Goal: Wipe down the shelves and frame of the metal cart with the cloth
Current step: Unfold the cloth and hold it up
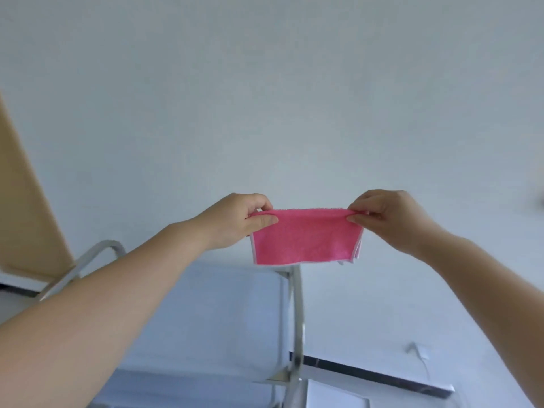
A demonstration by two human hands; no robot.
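Our left hand [238,220] and right hand [388,216] pinch the folded pink cloth's [306,237] top corners; it hangs above the metal cart [295,304].

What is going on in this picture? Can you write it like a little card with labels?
cloth: pink cloth, folded, held up in the air, stretched between both hands
left hand: left hand pinches the cloth's top left corner
right hand: right hand pinches the cloth's top right corner
cart: metal cart below the cloth, not touched by it
top shelf: top shelf, bare where it shows
wiping: not yet begun
behind: pale wall
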